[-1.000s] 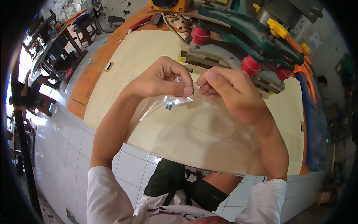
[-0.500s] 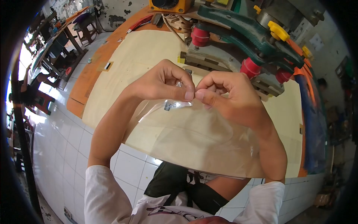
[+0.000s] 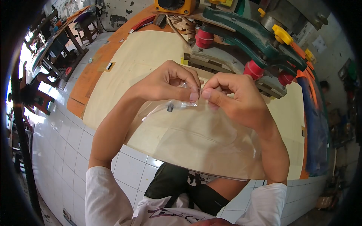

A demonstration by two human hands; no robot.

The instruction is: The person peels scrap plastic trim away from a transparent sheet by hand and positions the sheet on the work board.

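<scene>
My left hand (image 3: 169, 84) is closed in a pinch on a small piece of crinkled clear plastic (image 3: 184, 102). A dark mark shows close to that plastic, below the fingers. My right hand (image 3: 235, 96) is also pinched, its fingertips just right of the left ones with a narrow gap between. Whatever the right fingertips hold is too small to make out. Under both hands a large clear plastic sheet (image 3: 203, 150) spreads over the pale board (image 3: 147, 49) and reaches the table's near edge.
Beyond my hands stands a green machine frame (image 3: 241, 30) with red cylinders (image 3: 204, 38) and yellow knobs (image 3: 282, 34). A yellow box (image 3: 175, 6) sits at the back of the orange table (image 3: 83, 92). Blue plastic (image 3: 316, 139) hangs at the right. My legs are below the near edge.
My fingertips have drawn slightly apart, the right hand shifting a little to the right. The small clear plastic stays with my left hand.
</scene>
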